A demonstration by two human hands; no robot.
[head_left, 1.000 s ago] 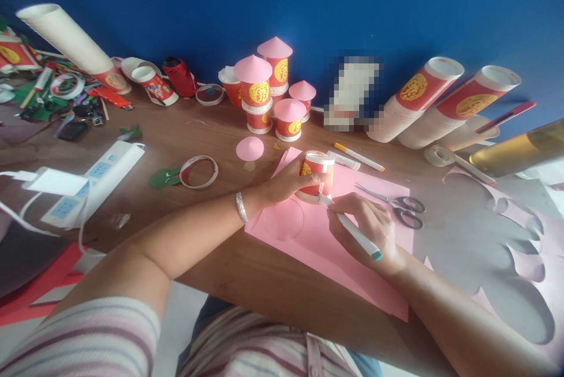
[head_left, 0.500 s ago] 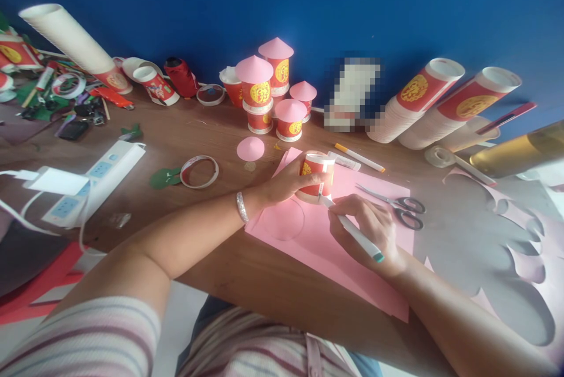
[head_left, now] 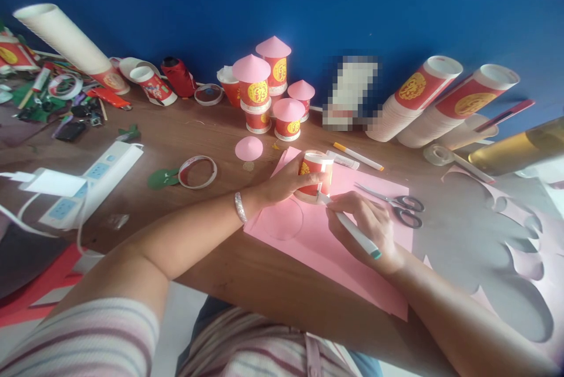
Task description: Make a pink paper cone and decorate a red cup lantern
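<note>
Bearings are taken from the red cup point(head_left: 315, 167) held over the bench point(head_left: 189, 130), with 12 o'clock away from the wearer. At 2 o'clock, two leaning cup stacks, a nearer one point(head_left: 412, 95) and a farther one point(head_left: 471, 101), are formed of cups nested one inside another. A long third stack point(head_left: 70, 42) is slanted at 10 o'clock. Between 10 and 11, crumpled white material point(head_left: 228, 74) is contained in an open cup point(head_left: 233, 92); beside it, several cups point(head_left: 258, 93) are topped by pink cones point(head_left: 252, 68), their insides hidden. A bottle point(head_left: 524, 145), golden-yellow within, is noted at 3 o'clock.

The held cup is found above a pink sheet point(head_left: 335, 242), near its far edge. It is seen upright, mouth up, red, with a gold emblem partly covered by fingers, a pale printed strip down its side and a whitish lower band. It is gripped by the left hand point(head_left: 284, 182), thumb across the front. A white marker point(head_left: 355, 229) with a green end is clasped in the right hand point(head_left: 365, 221), its tip seemingly against the cup's lower side. The hands are kept separate. A circle point(head_left: 284, 221) is outlined on the sheet between 7 and 8 o'clock; scissors point(head_left: 400, 204) are laid just past 3.
</note>
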